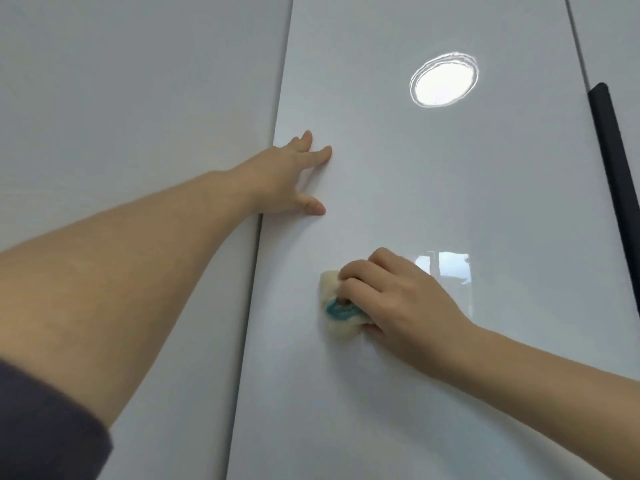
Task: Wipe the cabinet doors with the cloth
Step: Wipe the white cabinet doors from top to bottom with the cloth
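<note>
Head camera looks upward, close to the cabinet door (450, 202)

Bare door face (450, 188) lies open right of the cloth (341, 329); left hand (287, 178) blocks above, black handle (613, 174) bounds the right.

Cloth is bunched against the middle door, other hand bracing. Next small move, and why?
Probably slide the right hand and its gripped cloth sideways toward the black handle, with pressure. The cloth sits left of centre on the middle door, the panel to its right is unobstructed, and the left hand braces the door above.
</note>
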Demonstrator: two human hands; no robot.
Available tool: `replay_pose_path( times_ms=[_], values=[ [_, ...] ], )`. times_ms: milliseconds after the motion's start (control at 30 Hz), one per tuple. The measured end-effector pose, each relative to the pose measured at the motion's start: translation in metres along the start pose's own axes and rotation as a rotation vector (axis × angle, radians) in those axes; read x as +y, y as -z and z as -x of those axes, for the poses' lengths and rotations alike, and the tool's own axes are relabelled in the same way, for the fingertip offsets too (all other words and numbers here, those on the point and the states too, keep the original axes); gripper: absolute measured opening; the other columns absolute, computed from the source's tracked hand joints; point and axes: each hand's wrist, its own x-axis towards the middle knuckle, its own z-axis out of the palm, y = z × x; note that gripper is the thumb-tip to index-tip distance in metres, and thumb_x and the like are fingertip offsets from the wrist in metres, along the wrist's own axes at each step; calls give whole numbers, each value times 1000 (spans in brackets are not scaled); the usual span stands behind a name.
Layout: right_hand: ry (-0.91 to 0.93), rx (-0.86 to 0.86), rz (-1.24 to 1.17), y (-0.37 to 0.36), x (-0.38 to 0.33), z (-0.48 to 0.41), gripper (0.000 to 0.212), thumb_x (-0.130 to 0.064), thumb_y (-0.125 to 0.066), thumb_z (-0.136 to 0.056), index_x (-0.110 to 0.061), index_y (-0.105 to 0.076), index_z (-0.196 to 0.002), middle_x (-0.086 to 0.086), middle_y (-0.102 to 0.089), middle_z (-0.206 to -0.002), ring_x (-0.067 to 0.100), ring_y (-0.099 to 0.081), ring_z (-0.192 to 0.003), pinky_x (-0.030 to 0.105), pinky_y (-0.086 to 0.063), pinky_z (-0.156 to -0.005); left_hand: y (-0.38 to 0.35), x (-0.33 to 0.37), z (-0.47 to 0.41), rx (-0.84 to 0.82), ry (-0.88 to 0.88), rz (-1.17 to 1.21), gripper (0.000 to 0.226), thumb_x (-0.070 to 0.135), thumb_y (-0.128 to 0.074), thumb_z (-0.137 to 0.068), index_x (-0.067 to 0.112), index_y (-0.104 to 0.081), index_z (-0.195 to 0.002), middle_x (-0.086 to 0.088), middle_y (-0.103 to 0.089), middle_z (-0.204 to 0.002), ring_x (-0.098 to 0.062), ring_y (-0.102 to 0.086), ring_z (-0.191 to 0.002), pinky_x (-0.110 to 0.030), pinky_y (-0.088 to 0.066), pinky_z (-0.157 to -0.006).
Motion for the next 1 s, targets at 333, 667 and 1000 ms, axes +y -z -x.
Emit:
replay_pose_path(
  times_ms=[333, 667, 1000],
  values=[
    [48, 1, 0, -23, -13, -26, 21, 7, -56, -69, -8, -62, -83, 5, -64, -87, 29, -49, -70, 38, -45, -54, -1, 1, 2, -1, 9, 12, 96, 48, -71, -83, 36, -9, -155, 4, 7, -164, -14, -2, -151, -33, -13, -121],
    [-37, 106, 18, -34, -7, -60, 21, 3, -71, -68, -7, -65, -85, 7, -67, -92, 30, -54, -73, 38, -48, -57, -2, 3, 3, 7, -13, -2, 95, 47, -69, -84, 33, -8, -156, 0, 7, -164, -16, -1, -151, -32, -12, -120],
    [21, 57, -38, -55, -29, -70, 32, 11, -68, -64, -8, -64, -90, 8, -67, -95, 28, -49, -69, 41, -46, -55, 0, 2, 5, 11, 3, 15, 95, 47, -69, -85, 33, -7, -156, 1, 8, -164, -15, 1, -151, -32, -12, -120]
  ],
)
